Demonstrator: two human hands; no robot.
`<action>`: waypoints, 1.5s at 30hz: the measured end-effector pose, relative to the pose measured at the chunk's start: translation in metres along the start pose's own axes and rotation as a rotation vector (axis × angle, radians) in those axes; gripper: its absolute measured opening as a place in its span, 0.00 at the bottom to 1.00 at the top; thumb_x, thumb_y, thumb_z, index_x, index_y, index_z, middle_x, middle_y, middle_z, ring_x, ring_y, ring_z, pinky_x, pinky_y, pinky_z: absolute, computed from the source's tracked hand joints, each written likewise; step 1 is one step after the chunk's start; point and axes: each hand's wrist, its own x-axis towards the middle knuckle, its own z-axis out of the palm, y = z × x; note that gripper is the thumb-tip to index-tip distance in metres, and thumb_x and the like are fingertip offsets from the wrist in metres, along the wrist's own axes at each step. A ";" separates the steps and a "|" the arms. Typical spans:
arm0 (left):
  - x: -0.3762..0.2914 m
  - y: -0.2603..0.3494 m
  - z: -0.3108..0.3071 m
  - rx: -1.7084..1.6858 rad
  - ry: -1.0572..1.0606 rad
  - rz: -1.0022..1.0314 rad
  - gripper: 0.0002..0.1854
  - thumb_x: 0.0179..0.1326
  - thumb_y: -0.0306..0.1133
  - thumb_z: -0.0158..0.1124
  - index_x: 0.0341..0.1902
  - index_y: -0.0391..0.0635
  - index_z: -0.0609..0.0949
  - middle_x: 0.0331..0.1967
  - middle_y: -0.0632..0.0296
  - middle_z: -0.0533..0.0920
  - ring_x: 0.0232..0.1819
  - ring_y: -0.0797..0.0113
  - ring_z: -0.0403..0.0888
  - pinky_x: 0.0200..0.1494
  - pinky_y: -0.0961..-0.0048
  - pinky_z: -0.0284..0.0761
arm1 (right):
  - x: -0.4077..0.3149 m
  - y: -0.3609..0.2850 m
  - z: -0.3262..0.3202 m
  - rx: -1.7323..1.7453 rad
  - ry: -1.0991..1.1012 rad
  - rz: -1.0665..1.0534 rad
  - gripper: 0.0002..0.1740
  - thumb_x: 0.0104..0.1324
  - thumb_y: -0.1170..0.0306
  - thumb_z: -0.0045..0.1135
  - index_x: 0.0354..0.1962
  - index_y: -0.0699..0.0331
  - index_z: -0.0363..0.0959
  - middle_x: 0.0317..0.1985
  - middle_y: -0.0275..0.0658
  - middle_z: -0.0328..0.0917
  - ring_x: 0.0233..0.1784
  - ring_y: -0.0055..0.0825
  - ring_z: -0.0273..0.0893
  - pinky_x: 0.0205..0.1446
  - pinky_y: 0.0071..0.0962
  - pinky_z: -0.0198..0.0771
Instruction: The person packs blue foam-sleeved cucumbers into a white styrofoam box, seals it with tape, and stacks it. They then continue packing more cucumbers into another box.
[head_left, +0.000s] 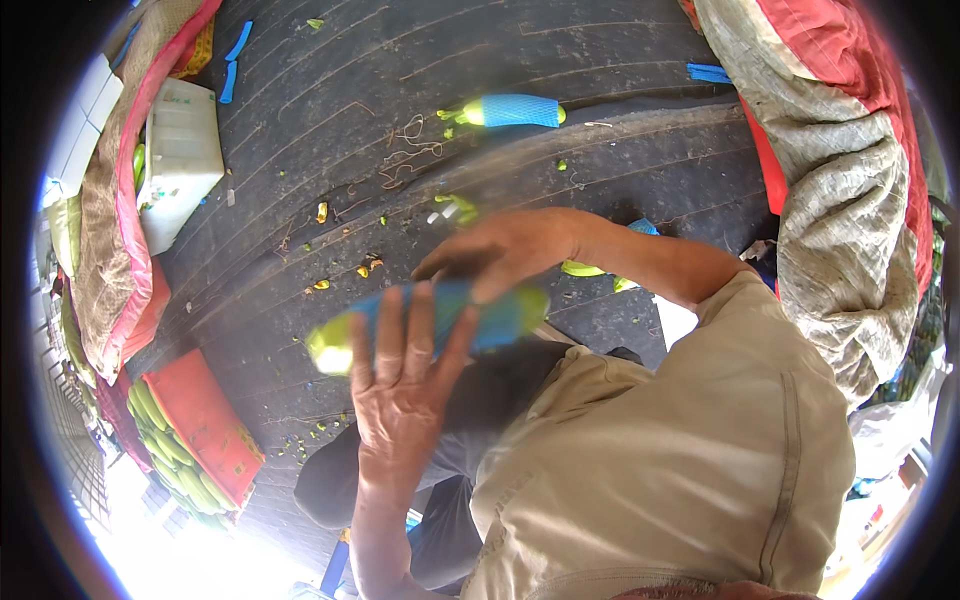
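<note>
A pale green squash (330, 349), probably a zucchini, is blurred by motion and wears a blue foam net sleeve (495, 322). Its two ends stick out of the sleeve. My left hand (405, 360) lies over it with the fingers spread across the net. Above the squash, my right hand (510, 251) reaches in from the right, its fingertips at the sleeve; blur hides how firmly they hold. Both hands are over my trousered leg (495, 382). Farther off, another sleeved squash (517, 110) rests on the dark ground sheet (360, 150).
An orange crate (199, 420) of green squashes (172, 457) stands at left, below a whitish bin (184, 150). Loose blue net sleeves (238, 41) and plant scraps (322, 214) lie on the sheet. Cloth-covered goods (847, 187) line the right, near a partly hidden squash (581, 268).
</note>
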 end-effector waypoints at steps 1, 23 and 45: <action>-0.001 -0.002 -0.003 -0.016 0.105 -0.070 0.28 0.64 0.33 0.62 0.71 0.53 0.78 0.65 0.52 0.78 0.66 0.45 0.77 0.70 0.45 0.72 | -0.011 -0.004 -0.001 0.078 -0.016 -0.055 0.45 0.63 0.52 0.75 0.73 0.58 0.69 0.68 0.48 0.78 0.71 0.46 0.76 0.75 0.43 0.71; -0.537 0.085 0.110 -0.825 0.221 -2.079 0.41 0.45 0.46 0.84 0.63 0.40 0.83 0.47 0.46 0.89 0.51 0.53 0.90 0.57 0.59 0.81 | -0.006 0.197 -0.057 -0.803 0.175 0.661 0.60 0.47 0.54 0.82 0.70 0.78 0.64 0.64 0.62 0.79 0.68 0.52 0.78 0.70 0.40 0.72; -0.563 0.169 0.282 -0.466 0.005 -2.235 0.40 0.58 0.45 0.79 0.71 0.44 0.73 0.66 0.46 0.78 0.66 0.43 0.77 0.63 0.48 0.76 | 0.361 -0.163 0.468 -0.559 -0.867 -0.263 0.58 0.49 0.43 0.78 0.73 0.65 0.68 0.60 0.45 0.82 0.64 0.33 0.79 0.71 0.35 0.70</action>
